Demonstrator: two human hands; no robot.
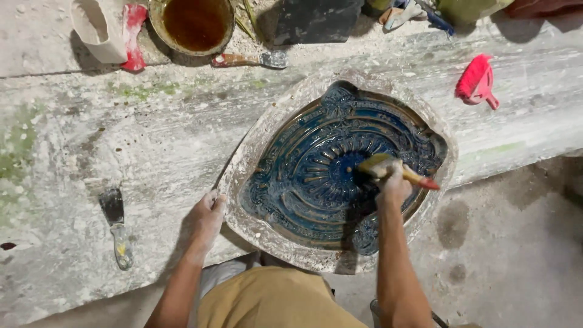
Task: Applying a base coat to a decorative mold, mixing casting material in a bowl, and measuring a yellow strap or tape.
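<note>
At frame centre on the plaster-dusted desk (121, 140), the left hand (206, 218), fingers pressed together, is steadying a round blue ornamental mould (303, 182) while the right hand (393, 185), fingers curled around a yellow-handled brush (388, 169), is coating its middle.

Dark blue mould (316, 182) with radiating ornamental relief, whitish crusted rim, yellow-bristled brush (388, 170), pink hand brush (477, 82)
</note>
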